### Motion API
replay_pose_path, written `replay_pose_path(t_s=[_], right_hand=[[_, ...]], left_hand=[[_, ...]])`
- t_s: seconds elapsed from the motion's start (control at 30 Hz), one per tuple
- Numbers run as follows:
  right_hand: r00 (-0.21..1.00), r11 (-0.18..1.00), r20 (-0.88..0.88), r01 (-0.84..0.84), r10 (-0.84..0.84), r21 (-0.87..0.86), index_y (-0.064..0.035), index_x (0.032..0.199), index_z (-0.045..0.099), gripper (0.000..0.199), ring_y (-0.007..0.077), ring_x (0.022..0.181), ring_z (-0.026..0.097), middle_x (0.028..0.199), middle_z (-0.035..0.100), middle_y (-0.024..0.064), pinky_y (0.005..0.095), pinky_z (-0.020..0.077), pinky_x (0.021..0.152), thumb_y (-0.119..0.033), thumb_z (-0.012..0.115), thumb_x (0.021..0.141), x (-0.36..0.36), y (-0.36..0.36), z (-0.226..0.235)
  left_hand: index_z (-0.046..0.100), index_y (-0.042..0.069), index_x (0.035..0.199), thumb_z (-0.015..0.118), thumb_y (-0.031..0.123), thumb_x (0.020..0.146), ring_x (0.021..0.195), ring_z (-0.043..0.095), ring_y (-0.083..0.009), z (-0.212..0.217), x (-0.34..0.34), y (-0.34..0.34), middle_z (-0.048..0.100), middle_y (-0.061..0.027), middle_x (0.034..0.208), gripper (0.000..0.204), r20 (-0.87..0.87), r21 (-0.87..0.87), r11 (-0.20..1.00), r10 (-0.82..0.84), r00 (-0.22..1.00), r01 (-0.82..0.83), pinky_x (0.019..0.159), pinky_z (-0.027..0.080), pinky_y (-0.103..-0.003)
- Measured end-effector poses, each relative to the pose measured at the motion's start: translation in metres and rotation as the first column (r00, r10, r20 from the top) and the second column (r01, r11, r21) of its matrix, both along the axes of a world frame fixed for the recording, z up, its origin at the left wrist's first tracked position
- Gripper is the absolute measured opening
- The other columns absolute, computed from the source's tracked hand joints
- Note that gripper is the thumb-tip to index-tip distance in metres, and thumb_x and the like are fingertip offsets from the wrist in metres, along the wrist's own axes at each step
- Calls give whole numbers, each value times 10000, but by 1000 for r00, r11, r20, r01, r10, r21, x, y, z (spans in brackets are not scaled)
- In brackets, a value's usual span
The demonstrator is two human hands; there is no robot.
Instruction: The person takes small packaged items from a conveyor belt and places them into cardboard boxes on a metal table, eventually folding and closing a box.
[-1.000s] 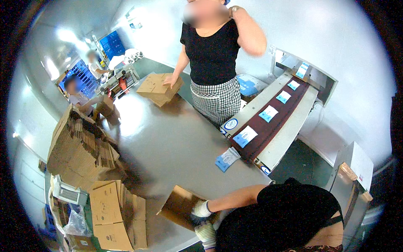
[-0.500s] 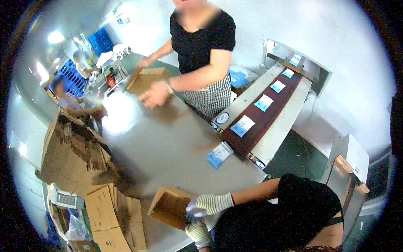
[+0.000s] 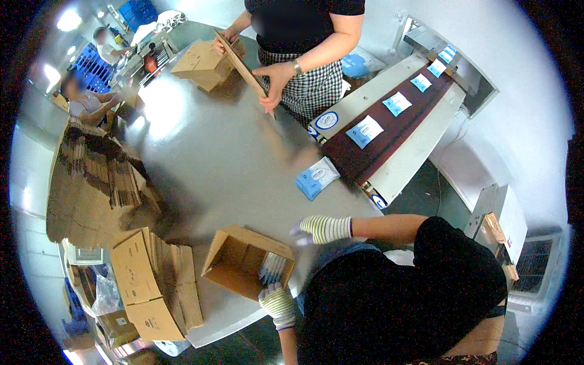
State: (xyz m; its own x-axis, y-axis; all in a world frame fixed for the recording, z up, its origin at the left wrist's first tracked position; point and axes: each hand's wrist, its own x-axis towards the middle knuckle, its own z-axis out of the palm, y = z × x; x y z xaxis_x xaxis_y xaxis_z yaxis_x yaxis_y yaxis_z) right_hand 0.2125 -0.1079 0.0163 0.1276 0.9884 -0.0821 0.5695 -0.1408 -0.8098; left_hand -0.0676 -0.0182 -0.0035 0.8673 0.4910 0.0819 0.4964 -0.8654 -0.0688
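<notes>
Open cardboard box [image 3: 246, 261] at the bench's [image 3: 213, 158] near edge: light, stiff-walled, crushable. Left hand [image 3: 277, 301] grips its rim beside a packet; right hand [image 3: 322, 229] hovers above, grip loosely apart.

You get one view only: a head-worn fisheye looking steeply down over the grey table [image 3: 231, 164], fairly close, edges bending and probably distorting distance near the rim.

At lower centre, a gloved left hand [image 3: 275, 299] grips the open cardboard box [image 3: 246, 261]; the gloved right hand [image 3: 321, 229] hovers beside it.
</notes>
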Motion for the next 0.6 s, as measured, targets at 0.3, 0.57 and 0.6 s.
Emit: replay_pose_path(t_s=[0.3, 0.57, 0.6], right_hand=[[733, 997, 679, 19, 33, -69, -62, 859, 644, 288, 355, 748, 628, 825, 651, 161, 416, 512, 658, -315, 646, 722, 173, 42, -26], [736, 644, 403, -59, 544, -762, 2, 1025, 603, 483, 303, 902, 629, 972, 650, 161, 397, 510, 750, -291, 725, 660, 241, 94, -94], [743, 669, 404, -80, 534, -738, 11, 1057, 596, 517, 311, 901, 625, 989, 647, 168, 381, 505, 775, -297, 720, 660, 235, 94, -103]], left_hand=[[538, 121, 709, 639, 230, 706, 657, 557, -214, -2, 8, 10, 539, -38, 665, 148, 80, -28, 999, 26, 996, -24, 727, 429, -370], [583, 126, 836, 588, 275, 733, 757, 541, -206, 1, 8, 0, 558, -42, 778, 181, -30, -87, 994, 66, 997, -68, 776, 402, -360], [584, 124, 845, 589, 280, 737, 758, 543, -208, 4, 10, 0, 562, -43, 789, 189, -40, -99, 992, 74, 997, -77, 776, 403, -363]])
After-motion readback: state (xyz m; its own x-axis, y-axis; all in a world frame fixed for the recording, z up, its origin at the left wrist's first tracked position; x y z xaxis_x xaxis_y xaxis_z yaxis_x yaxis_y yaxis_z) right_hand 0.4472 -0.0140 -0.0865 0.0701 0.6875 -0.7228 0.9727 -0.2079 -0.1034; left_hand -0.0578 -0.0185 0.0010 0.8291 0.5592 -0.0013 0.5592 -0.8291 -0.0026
